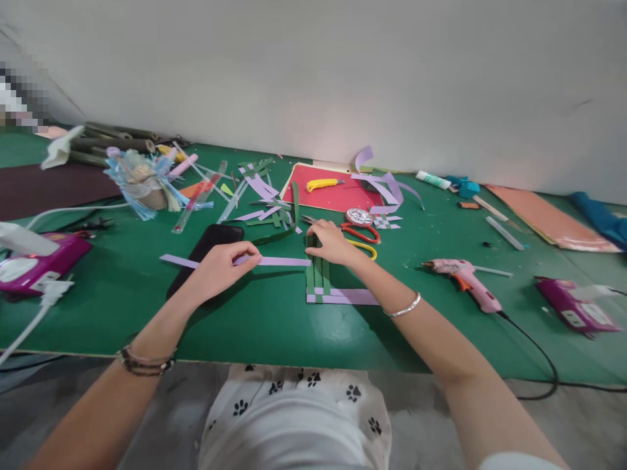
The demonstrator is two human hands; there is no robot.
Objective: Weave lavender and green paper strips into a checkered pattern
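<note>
My left hand (220, 266) pinches a long light-purple paper strip (287, 262) held level, its right end beside the green strips. My right hand (334, 241) has its thumb and fingers closed on the upper part of upright green paper strips (311, 279). At their lower end these strips interlace with sideways purple paper strips (350, 297), forming a small checked corner on the table. Beneath my left hand and wrist lies a black phone-like object (210, 241). Scissors with red and yellow handles (361, 232) lie just beyond my right hand, their blades partly hidden.
A yellow utility knife (324, 185) rests on red paper (298, 189). Woven scraps (259, 186) lie at the back. To the right are a pink glue gun (463, 277) with a cord and a purple power strip (578, 307); another power strip (59, 258) stands left, with cables.
</note>
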